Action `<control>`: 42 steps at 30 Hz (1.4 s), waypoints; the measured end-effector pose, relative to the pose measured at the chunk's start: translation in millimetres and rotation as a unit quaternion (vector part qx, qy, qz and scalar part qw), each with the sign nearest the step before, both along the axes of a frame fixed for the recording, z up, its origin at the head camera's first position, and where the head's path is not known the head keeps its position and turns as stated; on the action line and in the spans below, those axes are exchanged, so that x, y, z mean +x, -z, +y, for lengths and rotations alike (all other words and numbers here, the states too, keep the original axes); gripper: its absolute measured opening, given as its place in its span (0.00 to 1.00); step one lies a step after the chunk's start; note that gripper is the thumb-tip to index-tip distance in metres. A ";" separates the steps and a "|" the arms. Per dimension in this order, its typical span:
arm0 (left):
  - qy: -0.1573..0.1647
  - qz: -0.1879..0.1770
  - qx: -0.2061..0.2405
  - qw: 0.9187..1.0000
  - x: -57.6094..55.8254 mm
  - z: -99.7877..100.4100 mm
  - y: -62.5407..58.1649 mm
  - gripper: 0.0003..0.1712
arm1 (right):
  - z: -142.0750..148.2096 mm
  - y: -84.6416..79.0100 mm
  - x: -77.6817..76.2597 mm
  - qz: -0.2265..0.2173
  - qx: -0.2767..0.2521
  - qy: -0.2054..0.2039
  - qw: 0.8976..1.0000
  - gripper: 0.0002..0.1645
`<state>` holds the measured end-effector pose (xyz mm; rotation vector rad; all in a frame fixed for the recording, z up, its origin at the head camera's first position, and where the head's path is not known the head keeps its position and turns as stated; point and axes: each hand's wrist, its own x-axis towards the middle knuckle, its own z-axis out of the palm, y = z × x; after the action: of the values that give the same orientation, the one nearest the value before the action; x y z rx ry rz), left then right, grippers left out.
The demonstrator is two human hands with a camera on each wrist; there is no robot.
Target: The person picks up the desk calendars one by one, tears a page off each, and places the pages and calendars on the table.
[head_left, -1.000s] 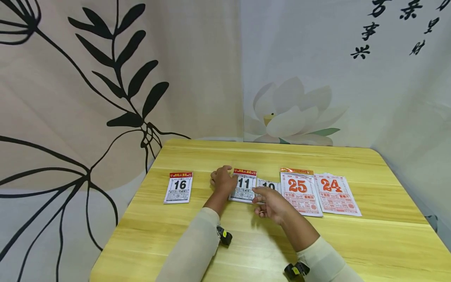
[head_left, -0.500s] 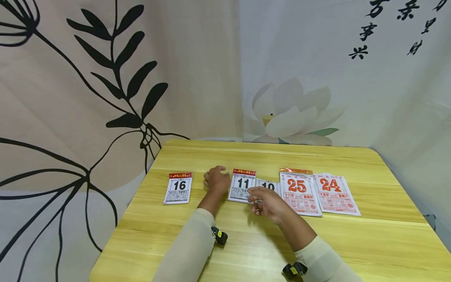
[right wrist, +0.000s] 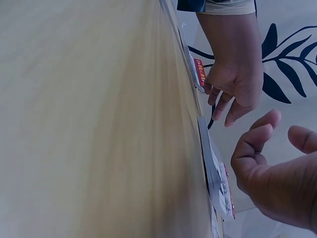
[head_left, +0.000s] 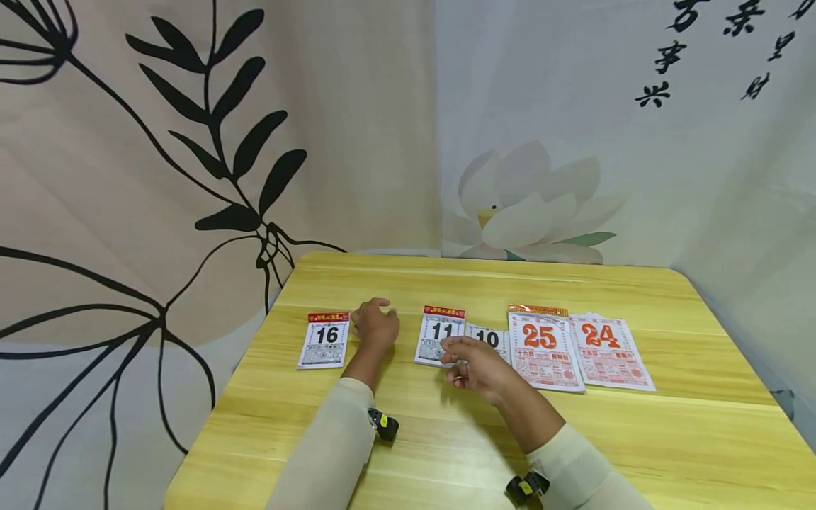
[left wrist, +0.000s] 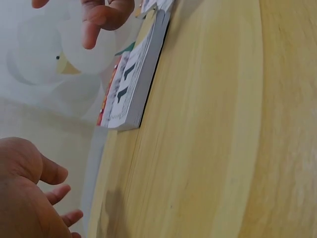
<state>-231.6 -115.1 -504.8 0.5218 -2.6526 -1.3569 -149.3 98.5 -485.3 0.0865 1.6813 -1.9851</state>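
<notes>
My left hand [head_left: 376, 327] hovers just right of a small tear-off calendar pad marked 16 [head_left: 324, 343], its fingers loosely bent. The left wrist view shows this hand [left wrist: 27, 198] with nothing between thumb and fingers. My right hand [head_left: 481, 365] hangs over the lower right corner of the calendar pad marked 11 [head_left: 438, 329]; its fingers [right wrist: 252, 144] are relaxed and hold nothing. The 11 pad has a red header and a thick block of pages, as seen from the side [left wrist: 136, 94]. Partly behind the right hand lies a headerless sheet stack marked 10 [head_left: 489, 338].
Farther right on the wooden table [head_left: 701, 439] lie a larger calendar pad marked 25 [head_left: 545, 354], with an orange-gold header, and a stack of sheets marked 24 [head_left: 612, 354]. A printed curtain [head_left: 357, 127] rises behind the table's far edge.
My left hand has moved left, away from the 11 pad toward the 16 pad. The right hand has drifted slightly left over the 11 pad. The calendars stay in place.
</notes>
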 end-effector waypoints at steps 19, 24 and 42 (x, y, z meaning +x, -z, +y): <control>0.014 0.010 -0.064 0.998 1.0 -37.8 2.6 0.19 | -20.3 2.4 -0.1 0.003 -0.027 -0.027 0.999 0.32; 0.023 -0.017 -0.102 0.994 -2.3 -60.1 4.8 0.24 | -24.1 0.9 0.6 0.003 -0.031 -0.033 0.999 0.31; 0.108 -0.084 -0.214 0.967 0.8 -108.6 6.4 0.31 | -25.0 6.5 -1.5 0.014 -0.032 -0.037 0.999 0.36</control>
<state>-230.7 -223.7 -511.3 0.3119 -3.0913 -0.7594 -150.8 73.5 -491.8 -0.0264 1.6138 -1.9905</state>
